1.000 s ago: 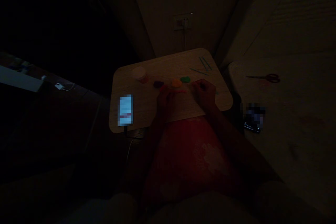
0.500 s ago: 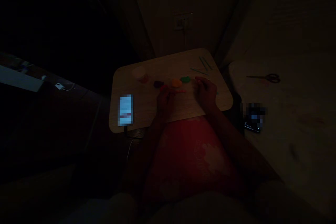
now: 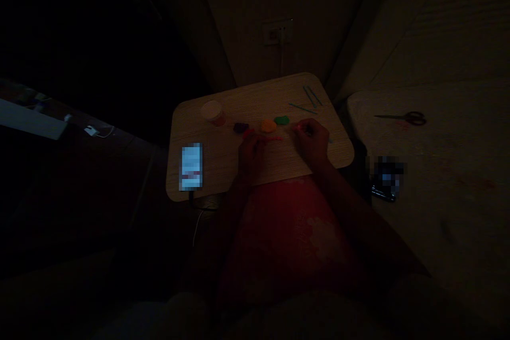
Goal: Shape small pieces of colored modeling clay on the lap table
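In dim light my left hand [image 3: 251,153] is closed at the near middle of a small wooden table [image 3: 223,164]. From its fingers a thin red stick [image 3: 274,139], seemingly covered in modelling clay, points right. Just behind those fingers lies a red lump of clay [image 3: 248,133], partly hidden. My right hand [image 3: 314,139] is curled in a pinch on a small piece of red clay [image 3: 298,127]. Behind the hands sit a dark purple lump [image 3: 240,127], an orange lump [image 3: 268,126] and a green lump [image 3: 281,120] of clay.
A lidded tub [image 3: 213,112] stands at the back left of the table, with a lit phone [image 3: 190,167] and its cable in front. Thin blue-green sticks [image 3: 309,96] lie back right. Scissors [image 3: 410,118] and a dark blurred object [image 3: 386,178] rest on the pale surface to the right.
My right hand's fingertips have curled inward and down a little, with the red piece in them. The left hand and the red stick have hardly moved.
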`<action>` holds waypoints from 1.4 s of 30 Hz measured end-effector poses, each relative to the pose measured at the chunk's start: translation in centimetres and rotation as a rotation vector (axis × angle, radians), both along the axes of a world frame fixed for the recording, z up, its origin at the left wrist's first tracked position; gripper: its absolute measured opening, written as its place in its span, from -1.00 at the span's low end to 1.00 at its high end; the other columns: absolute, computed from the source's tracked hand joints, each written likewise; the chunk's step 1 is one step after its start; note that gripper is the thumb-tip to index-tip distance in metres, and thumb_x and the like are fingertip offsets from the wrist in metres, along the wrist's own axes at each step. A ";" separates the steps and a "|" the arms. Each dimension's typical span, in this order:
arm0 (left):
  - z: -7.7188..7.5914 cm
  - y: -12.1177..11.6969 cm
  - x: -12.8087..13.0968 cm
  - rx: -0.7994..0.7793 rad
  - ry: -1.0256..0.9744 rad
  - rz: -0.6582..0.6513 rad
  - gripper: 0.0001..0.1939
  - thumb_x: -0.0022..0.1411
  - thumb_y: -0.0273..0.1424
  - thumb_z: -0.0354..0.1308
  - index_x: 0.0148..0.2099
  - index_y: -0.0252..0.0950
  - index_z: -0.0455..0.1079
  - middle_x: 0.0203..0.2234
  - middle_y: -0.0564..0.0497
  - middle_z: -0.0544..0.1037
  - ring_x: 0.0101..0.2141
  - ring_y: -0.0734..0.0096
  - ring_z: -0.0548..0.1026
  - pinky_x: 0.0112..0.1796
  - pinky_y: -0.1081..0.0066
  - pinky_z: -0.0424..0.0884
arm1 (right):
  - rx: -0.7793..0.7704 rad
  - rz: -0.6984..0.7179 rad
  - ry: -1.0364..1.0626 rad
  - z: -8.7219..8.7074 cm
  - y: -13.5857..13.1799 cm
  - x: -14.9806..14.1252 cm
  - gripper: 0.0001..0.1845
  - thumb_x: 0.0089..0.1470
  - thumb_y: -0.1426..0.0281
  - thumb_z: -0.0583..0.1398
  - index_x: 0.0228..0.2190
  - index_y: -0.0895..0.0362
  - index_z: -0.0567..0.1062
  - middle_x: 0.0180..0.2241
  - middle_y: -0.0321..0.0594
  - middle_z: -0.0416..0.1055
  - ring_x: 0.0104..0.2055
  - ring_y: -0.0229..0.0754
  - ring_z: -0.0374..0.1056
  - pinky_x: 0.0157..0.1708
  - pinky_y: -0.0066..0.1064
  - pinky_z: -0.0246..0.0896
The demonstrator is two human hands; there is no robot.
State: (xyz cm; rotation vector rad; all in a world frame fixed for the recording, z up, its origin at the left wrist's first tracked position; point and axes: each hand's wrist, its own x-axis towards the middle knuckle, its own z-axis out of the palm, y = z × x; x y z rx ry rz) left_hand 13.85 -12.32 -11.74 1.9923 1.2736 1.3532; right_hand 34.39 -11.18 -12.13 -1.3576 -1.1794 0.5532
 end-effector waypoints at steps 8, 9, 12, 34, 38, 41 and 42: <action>-0.2 0.1 0.0 0.010 0.006 0.008 -0.74 0.47 -0.28 0.04 -0.21 -0.21 0.51 -0.27 -0.03 0.62 -0.15 0.23 0.57 0.07 0.17 0.46 | -0.020 0.009 -0.026 0.3 -0.2 0.3 -0.62 0.26 0.18 0.16 -0.53 0.09 0.50 -0.53 -0.29 0.42 -0.43 -0.18 0.35 -0.34 -0.32 0.22; -0.2 0.1 0.0 0.005 0.012 0.005 -0.73 0.47 -0.27 0.03 -0.21 -0.21 0.51 -0.26 -0.03 0.62 -0.15 0.23 0.57 0.06 0.17 0.47 | -0.022 0.001 -0.027 0.1 -0.1 0.3 -0.64 0.26 0.19 0.16 -0.49 0.10 0.53 -0.51 -0.27 0.46 -0.40 -0.16 0.38 -0.32 -0.31 0.25; -0.2 0.1 0.0 -0.001 0.024 0.009 -0.70 0.49 -0.25 0.00 -0.20 -0.22 0.51 -0.25 -0.03 0.62 -0.13 0.23 0.56 0.06 0.16 0.46 | 0.021 -0.007 -0.059 -0.5 0.1 0.5 -0.71 0.24 0.22 0.17 -0.37 0.11 0.61 -0.34 -0.18 0.59 -0.26 -0.09 0.48 -0.18 -0.26 0.34; 0.7 0.3 1.3 0.091 0.305 -0.082 -0.72 0.46 -0.44 -0.11 -0.15 -0.26 0.45 -0.17 -0.15 0.48 -0.05 0.12 0.45 0.05 0.08 0.41 | -0.017 0.181 -0.172 0.4 -0.2 0.2 -0.72 0.22 0.30 0.15 -0.38 0.12 0.63 -0.34 -0.14 0.62 -0.27 -0.07 0.49 -0.20 -0.26 0.35; 1.3 0.7 2.7 0.073 0.528 -0.047 -0.75 0.43 -0.32 0.01 -0.03 -0.32 0.46 -0.02 -0.26 0.41 0.04 -0.02 0.38 0.10 0.01 0.33 | 0.000 0.176 -0.228 0.1 -0.1 0.3 -0.75 0.21 0.32 0.15 -0.28 0.13 0.63 -0.24 -0.08 0.64 -0.20 -0.03 0.51 -0.14 -0.22 0.38; 1.3 1.3 3.7 0.040 0.616 0.004 -0.68 0.45 -0.30 -0.01 0.07 -0.35 0.43 0.00 -0.29 0.39 0.02 -0.05 0.36 0.09 -0.02 0.31 | 0.032 0.152 -0.264 -0.2 0.0 0.4 -0.71 0.23 0.33 0.12 -0.20 0.13 0.63 -0.18 -0.05 0.64 -0.16 -0.02 0.51 -0.08 -0.18 0.39; 1.2 1.4 3.9 0.029 0.642 0.013 -0.67 0.46 -0.30 -0.03 0.09 -0.36 0.43 0.01 -0.30 0.38 0.01 -0.05 0.36 0.08 -0.03 0.31 | 0.039 0.149 -0.270 -0.2 0.1 0.4 -0.69 0.24 0.34 0.10 -0.18 0.13 0.63 -0.18 -0.04 0.64 -0.16 -0.02 0.51 -0.08 -0.17 0.39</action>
